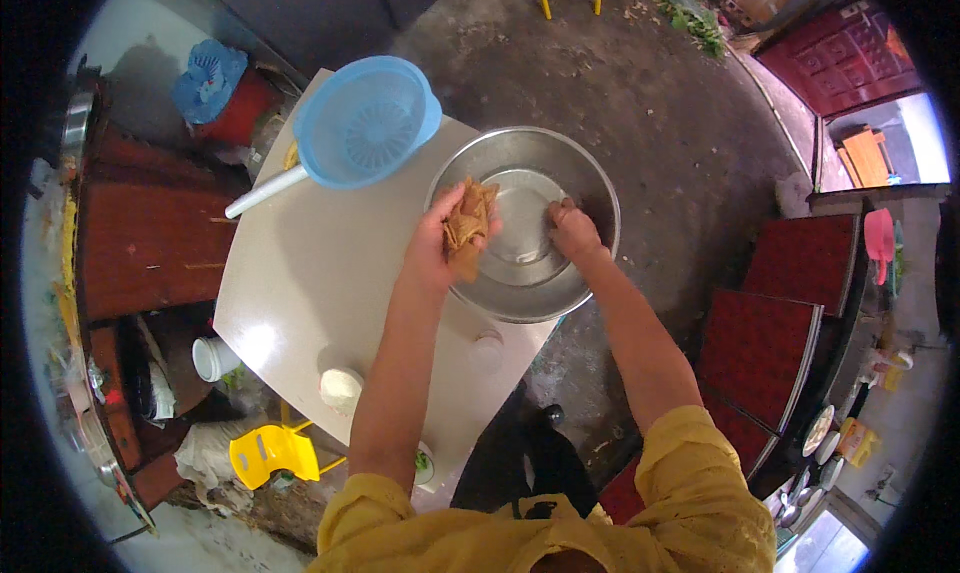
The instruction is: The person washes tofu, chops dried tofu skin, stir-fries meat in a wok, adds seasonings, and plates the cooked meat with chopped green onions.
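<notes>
A wide stainless-steel basin [529, 299] rests near the table's right edge, its round bottom showing light reflections. My left hand [431, 246] is over the basin's left side, fingers wrapped around a crumpled, wrinkled brown piece of soft material [470, 216]. Whether that is cloth or food I cannot tell. Inside the basin's right half, my right hand [576, 231] has its fingers curled downward. Its fingertips are partly hidden, so anything small between them does not show.
A blue plastic colander [367, 122] with a white handle stands at the table's [300, 273] far left corner. Nearer are a container of pale powder or grain [341, 390], a clear jar [489, 348] and a cup with greens [422, 464]. A yellow chair [274, 455] is beside the table.
</notes>
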`<state>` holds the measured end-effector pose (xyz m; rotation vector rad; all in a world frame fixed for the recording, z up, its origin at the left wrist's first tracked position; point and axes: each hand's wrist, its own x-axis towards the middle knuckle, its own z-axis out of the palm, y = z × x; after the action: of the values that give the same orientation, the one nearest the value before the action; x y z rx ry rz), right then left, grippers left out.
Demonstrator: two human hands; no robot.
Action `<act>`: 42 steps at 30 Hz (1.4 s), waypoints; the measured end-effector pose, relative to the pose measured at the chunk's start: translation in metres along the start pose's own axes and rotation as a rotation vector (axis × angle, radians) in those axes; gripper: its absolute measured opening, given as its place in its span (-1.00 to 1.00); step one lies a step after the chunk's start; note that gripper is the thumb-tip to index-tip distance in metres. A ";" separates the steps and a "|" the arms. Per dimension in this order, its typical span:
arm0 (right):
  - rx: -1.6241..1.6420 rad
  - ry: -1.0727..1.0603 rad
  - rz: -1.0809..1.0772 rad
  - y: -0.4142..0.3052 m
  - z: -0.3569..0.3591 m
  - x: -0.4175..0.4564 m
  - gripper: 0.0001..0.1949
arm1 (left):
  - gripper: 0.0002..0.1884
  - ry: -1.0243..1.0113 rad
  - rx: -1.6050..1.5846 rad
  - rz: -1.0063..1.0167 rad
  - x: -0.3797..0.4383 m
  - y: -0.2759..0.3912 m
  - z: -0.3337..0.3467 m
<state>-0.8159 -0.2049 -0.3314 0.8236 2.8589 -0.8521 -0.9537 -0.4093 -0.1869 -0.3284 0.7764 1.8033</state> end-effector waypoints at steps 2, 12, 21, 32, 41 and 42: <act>-0.061 -0.057 -0.097 0.017 0.022 0.005 -0.79 | -0.60 0.019 0.014 0.002 0.000 -0.004 -0.001; 0.952 -0.228 0.271 -0.020 -0.083 -0.031 -0.88 | -0.71 0.031 0.037 0.003 0.001 -0.028 -0.015; 1.454 -0.078 0.223 -0.095 -0.101 -0.105 -0.83 | -0.69 -0.044 0.211 0.032 -0.010 -0.069 -0.068; 0.634 0.540 0.299 -0.031 -0.221 -0.330 -0.78 | -0.57 -0.377 0.570 -0.322 -0.074 -0.263 0.161; 0.479 1.270 1.043 0.100 -0.269 -0.698 -0.74 | -0.77 -0.562 0.857 -0.970 -0.222 -0.643 0.293; 0.466 1.304 1.077 0.116 -0.261 -0.736 -0.74 | -0.77 -0.620 0.911 -0.990 -0.239 -0.683 0.297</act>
<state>-0.0998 -0.3396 -0.0282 3.4570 1.8988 -0.9069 -0.1956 -0.2610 -0.0666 0.3951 0.7067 0.4541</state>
